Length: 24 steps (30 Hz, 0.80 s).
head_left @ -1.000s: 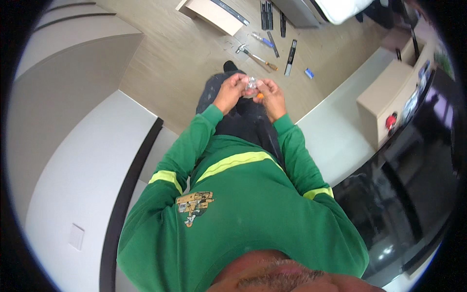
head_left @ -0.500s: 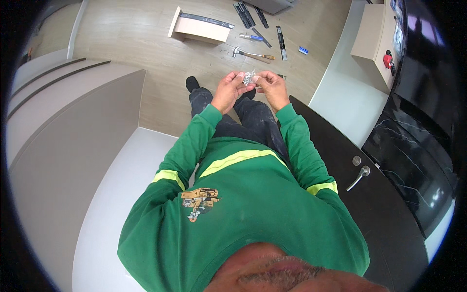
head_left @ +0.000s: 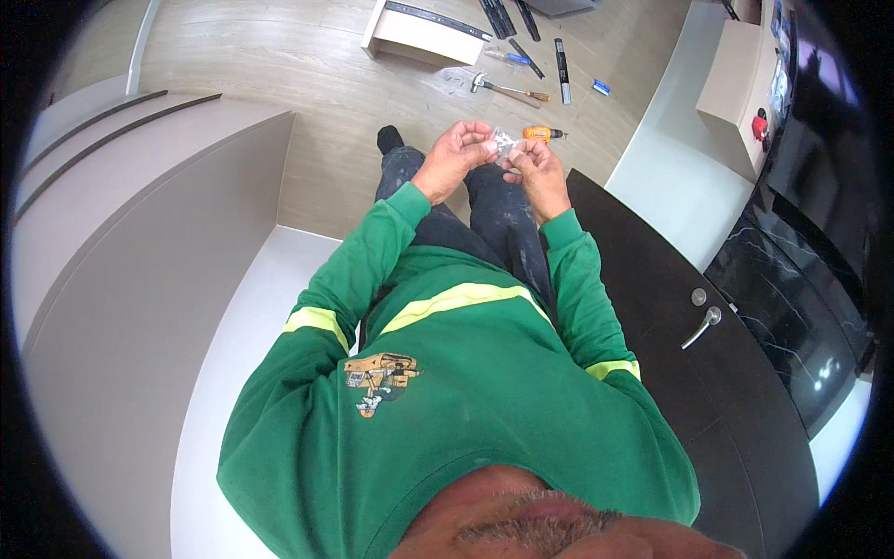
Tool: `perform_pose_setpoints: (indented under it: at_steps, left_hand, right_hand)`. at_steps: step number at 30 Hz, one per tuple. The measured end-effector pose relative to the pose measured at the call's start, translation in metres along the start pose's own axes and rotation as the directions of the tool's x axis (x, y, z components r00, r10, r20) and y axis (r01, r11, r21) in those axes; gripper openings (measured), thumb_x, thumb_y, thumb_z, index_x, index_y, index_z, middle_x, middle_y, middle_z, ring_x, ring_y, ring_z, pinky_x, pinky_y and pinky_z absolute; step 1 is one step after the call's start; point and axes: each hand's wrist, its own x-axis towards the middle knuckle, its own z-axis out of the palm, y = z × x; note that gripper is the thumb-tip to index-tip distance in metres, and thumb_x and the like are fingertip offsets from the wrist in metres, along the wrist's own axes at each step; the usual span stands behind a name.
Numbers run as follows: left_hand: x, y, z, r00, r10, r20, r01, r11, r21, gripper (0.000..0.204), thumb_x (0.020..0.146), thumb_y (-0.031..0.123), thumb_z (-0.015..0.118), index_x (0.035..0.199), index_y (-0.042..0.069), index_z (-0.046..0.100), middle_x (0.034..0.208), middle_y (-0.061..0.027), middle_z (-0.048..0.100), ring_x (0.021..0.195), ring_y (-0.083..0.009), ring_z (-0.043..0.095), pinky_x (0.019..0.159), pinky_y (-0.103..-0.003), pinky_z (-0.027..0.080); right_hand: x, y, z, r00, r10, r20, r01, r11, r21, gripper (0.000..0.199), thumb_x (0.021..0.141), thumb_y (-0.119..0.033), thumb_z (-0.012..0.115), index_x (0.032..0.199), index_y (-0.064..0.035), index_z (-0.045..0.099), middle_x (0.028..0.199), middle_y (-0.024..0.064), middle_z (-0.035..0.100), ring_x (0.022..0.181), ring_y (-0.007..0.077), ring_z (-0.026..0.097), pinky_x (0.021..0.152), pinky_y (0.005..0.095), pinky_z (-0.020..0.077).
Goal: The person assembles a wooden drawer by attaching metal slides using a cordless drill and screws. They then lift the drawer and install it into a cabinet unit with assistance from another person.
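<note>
A small clear plastic bag [head_left: 504, 143] with shiny metal bits in it is held up in front of me, over my legs. My left hand [head_left: 453, 160] pinches its left side between thumb and fingers. On the other side, the thumb and fingertips of my right hand [head_left: 538, 174] grip the bag's edge. The bits look like small screws, but they are too small to be sure. Just beyond my right hand, an orange drill [head_left: 540, 133] lies on the floor, partly hidden by the fingers.
On the floor ahead lie a hammer [head_left: 501, 89], a screwdriver [head_left: 538, 96], a blue-handled tool [head_left: 508, 58], black drawer slides [head_left: 563, 73] and a small blue box [head_left: 602, 88]. A drawer [head_left: 424, 35] with a rail stands farther left. A dark door [head_left: 652, 270] is at my right, a beige panel [head_left: 168, 214] at my left.
Both hands have shifted slightly right and the left fingers have lifted, still holding the bag. The view has moved, so the floor items sit higher and farther right, and the orange drill shows.
</note>
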Motion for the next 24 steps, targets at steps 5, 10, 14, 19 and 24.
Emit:
perform_pose_setpoints:
  at_steps: [5,10,14,19,24]
  left_hand:
    - [0.005,-0.022,-0.006,0.999,0.002,-0.047,-0.001,1.0,0.009,0.036,0.095,0.002,0.067,0.128,0.0,0.052,0.113,-0.0076,0.061,0.101,-0.0144,0.064,0.094,-0.029,0.054]
    - [0.01,-0.039,0.012,0.999,-0.004,-0.052,0.004,1.0,0.014,0.035,0.097,0.004,0.065,0.13,0.0,0.053,0.114,-0.0073,0.062,0.101,-0.0142,0.064,0.093,-0.029,0.054]
    - [0.015,-0.038,0.042,0.999,-0.049,0.0,0.049,0.995,-0.088,0.029,0.101,0.012,0.062,0.128,0.001,0.056,0.114,-0.0063,0.063,0.102,-0.014,0.064,0.095,-0.03,0.053]
    - [0.03,-0.052,0.065,0.996,-0.084,-0.009,0.084,0.996,0.044,0.026,0.105,0.018,0.059,0.125,0.001,0.059,0.116,-0.005,0.063,0.105,-0.0133,0.063,0.097,-0.03,0.052]
    - [0.04,-0.052,0.08,0.995,-0.088,0.054,0.084,0.993,0.081,0.025,0.105,0.017,0.059,0.125,0.001,0.059,0.114,-0.003,0.063,0.104,-0.0115,0.063,0.095,-0.028,0.052]
  right_hand:
    - [0.001,0.007,-0.013,0.999,0.037,0.01,-0.037,0.999,0.009,0.031,0.098,-0.018,0.066,0.124,-0.0052,0.057,0.101,0.0023,0.066,0.092,0.0137,0.065,0.073,0.0291,0.0562]
    - [0.018,0.007,-0.047,0.977,0.14,0.159,-0.143,0.99,0.008,0.028,0.099,-0.024,0.067,0.121,-0.0072,0.063,0.103,0.0008,0.068,0.091,0.0108,0.064,0.074,0.0281,0.0557]
    - [0.023,0.01,-0.074,0.976,0.114,0.187,-0.11,0.993,-0.03,0.02,0.099,-0.024,0.067,0.111,-0.0079,0.066,0.098,-0.0014,0.069,0.087,0.0084,0.065,0.072,0.0267,0.0554]
    - [0.02,-0.001,-0.097,0.977,0.075,0.198,-0.085,0.996,0.042,0.018,0.1,-0.023,0.067,0.108,-0.0077,0.066,0.097,-0.0015,0.068,0.087,0.0083,0.066,0.072,0.0268,0.0559]
    - [0.013,-0.02,-0.113,0.971,0.076,0.229,-0.1,0.99,0.096,0.019,0.101,-0.025,0.065,0.108,-0.0075,0.065,0.098,-0.0011,0.067,0.087,0.0083,0.065,0.072,0.0271,0.0566]
